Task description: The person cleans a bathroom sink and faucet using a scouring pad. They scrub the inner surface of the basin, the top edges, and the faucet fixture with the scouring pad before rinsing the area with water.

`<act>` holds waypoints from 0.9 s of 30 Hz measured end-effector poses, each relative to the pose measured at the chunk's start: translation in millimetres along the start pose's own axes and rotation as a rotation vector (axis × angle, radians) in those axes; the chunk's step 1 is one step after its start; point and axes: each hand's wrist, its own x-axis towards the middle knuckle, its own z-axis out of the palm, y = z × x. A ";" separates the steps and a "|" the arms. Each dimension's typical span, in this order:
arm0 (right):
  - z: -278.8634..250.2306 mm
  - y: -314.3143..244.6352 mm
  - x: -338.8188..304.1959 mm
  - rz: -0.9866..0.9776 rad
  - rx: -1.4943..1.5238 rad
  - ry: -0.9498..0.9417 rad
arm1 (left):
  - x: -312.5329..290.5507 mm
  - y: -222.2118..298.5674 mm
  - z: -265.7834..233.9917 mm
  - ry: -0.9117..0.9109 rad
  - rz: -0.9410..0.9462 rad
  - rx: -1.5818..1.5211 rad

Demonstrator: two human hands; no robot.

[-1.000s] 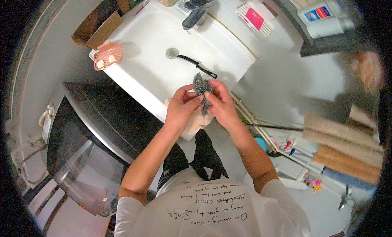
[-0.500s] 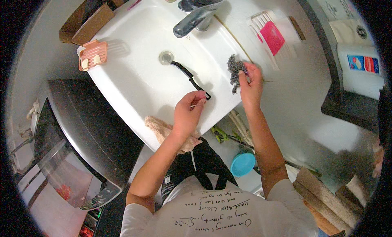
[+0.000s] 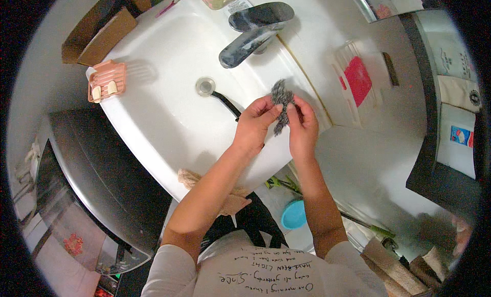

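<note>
A grey steel wool scourer is pinched between both hands above the front right rim of the white sink. My left hand grips its left side with thumb and fingers. On its right side, my right hand has thumb and fingertips closed on the wool. Inside the basin a thin black strip-like tool lies with one end by the drain. Its other end is hidden behind my left hand, so its kind is unclear.
A dark faucet stands beyond the hands. On the left rim sits a peach soap dish near a cardboard box. A rack with a pink piece is at right. A beige cloth hangs over the front edge; a blue basin is below.
My left hand has moved up and right from the black tool's near end to the scourer. My right hand has brought the scourer slightly left, and both hands now hold it.
</note>
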 end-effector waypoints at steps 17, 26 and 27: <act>-29.9 30.7 -3.6 -0.422 -0.497 -0.020 | 108.2 6.9 37.5 0.429 0.989 1.569; -38.9 48.3 0.6 -0.449 -0.499 0.022 | 67.2 -28.5 49.2 0.068 0.864 1.547; -37.7 42.7 3.6 -0.447 -0.536 -0.003 | 70.5 -22.3 45.8 0.057 0.873 1.551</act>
